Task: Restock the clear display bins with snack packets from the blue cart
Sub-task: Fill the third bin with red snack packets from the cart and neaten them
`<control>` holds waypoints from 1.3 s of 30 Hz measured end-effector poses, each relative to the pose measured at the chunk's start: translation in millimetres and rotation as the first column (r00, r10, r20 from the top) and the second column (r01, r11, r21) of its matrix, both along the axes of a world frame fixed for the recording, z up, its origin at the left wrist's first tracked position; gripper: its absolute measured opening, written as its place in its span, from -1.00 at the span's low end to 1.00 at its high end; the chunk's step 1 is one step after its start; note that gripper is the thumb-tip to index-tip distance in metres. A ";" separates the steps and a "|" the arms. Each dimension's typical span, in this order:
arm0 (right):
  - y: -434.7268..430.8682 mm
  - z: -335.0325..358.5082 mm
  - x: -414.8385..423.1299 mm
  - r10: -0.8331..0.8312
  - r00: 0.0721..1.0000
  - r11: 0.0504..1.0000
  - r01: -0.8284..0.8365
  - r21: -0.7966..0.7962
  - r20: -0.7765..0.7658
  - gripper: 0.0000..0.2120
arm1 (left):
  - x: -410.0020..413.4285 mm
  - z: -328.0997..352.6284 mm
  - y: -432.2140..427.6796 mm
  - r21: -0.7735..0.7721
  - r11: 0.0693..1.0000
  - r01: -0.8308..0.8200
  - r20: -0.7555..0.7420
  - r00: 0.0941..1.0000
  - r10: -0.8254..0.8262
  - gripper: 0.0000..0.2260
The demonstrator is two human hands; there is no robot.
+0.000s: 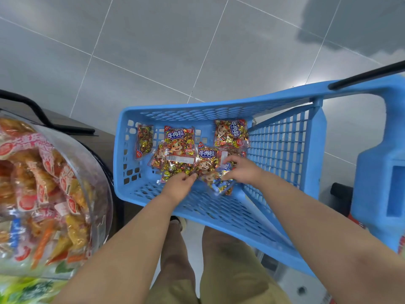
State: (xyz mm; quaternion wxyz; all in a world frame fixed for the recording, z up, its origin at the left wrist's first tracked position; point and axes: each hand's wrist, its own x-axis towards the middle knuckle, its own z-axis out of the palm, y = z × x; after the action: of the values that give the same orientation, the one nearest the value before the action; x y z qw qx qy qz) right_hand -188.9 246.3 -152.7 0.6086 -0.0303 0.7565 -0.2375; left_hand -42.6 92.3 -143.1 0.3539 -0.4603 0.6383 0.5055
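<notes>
Grey floor tiles are being shown beneath everything, crossed at the upper right by a dark patch whose source is being cut off by the frame. At the left edge, a clear display bin is being seen only in part, its orange and red contents blurred by the curved wall. The blue cart is being viewed from above, its far right side and black handle running out of frame. On the cart's perforated floor, snack packets of gold-wrapped beef cubes are being carried, heaped near its middle. The left hand is being held at the heap's near edge, its curled fingers pinching the rim of a face-down packet. The right hand, just beside it, is being curled round a crumpled packet; its fingertips are being hidden underneath.
</notes>
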 end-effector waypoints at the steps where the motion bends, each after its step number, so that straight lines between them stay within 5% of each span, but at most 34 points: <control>1: -6.6 4.4 0.0 -0.108 0.990 0.990 0.115 -0.079 0.085 -0.65 | -6.0 2.2 0.5 0.056 0.990 -0.127 0.039 0.991 0.125 -0.62; 4: -21.7 10.0 11.8 -0.203 0.963 0.935 0.245 -0.257 0.180 -0.64 | -18.1 2.9 0.1 0.289 0.779 -0.556 0.184 0.831 0.525 -0.53; 7: -28.6 2.5 30.1 -0.116 0.969 0.919 0.188 -0.346 0.217 -0.66 | -18.2 0.2 -7.2 0.319 0.591 -0.741 0.173 0.658 0.733 -0.45; 10: -28.6 -15.1 30.9 -0.168 0.950 0.941 0.234 -0.245 0.261 -0.75 | -4.0 -10.7 -13.2 0.142 0.741 -0.657 0.120 0.754 0.646 -0.29; 12: -19.5 -38.3 24.2 -0.279 0.960 0.960 0.278 -0.041 -0.026 -0.70 | 7.1 -18.2 -15.9 0.070 0.821 -0.566 0.074 0.824 0.562 -0.34; 14: -4.7 -60.3 16.3 -0.259 0.918 0.917 0.331 0.222 -0.299 -0.57 | 11.7 -22.5 -16.3 0.046 0.804 -0.592 0.029 0.806 0.592 -0.34; 16: 2.8 -74.5 13.3 -0.296 0.915 0.872 0.376 0.314 -0.273 -0.40 | 13.0 -26.0 -16.4 0.007 0.798 -0.602 -0.007 0.798 0.602 -0.38; 18: 0.3 -83.1 13.7 -0.294 0.935 0.870 0.348 0.350 -0.199 -0.20 | 14.7 -31.8 -15.4 -0.012 0.827 -0.563 -0.033 0.826 0.562 -0.72; 22: -12.5 -92.0 17.7 -0.194 0.957 0.832 0.277 0.480 -0.216 0.16 | 16.2 -35.0 -12.4 -0.040 0.868 -0.495 -0.030 0.869 0.495 -0.63; 28: -12.7 -94.0 27.5 -0.380 0.883 0.815 0.461 0.352 -0.277 0.17 | 13.5 -25.5 -13.6 -0.049 0.879 -0.475 -0.052 0.880 0.472 -0.75; 32: -0.6 -76.0 33.4 -0.364 0.892 0.848 0.437 0.301 -0.268 0.04 | 12.5 -19.5 -16.5 -0.051 0.858 -0.511 -0.033 0.859 0.510 -0.88; 36: 4.7 -51.5 26.9 -0.514 0.836 0.833 0.540 0.123 -0.190 -0.25 | 12.3 -20.8 -19.2 -0.080 0.875 -0.477 0.018 0.877 0.480 -0.63; 39: -14.5 -31.4 28.2 -0.427 0.904 0.904 0.427 0.025 0.013 -0.23 | 8.0 -17.0 -19.4 -0.055 0.866 -0.498 0.016 0.866 0.499 -0.35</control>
State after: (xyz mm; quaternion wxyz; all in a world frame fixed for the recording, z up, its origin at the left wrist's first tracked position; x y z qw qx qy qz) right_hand -160.7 231.9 -184.1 0.5489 0.1448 0.7418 -0.3570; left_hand -34.6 72.8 -160.1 0.2095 -0.6253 0.5048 0.5569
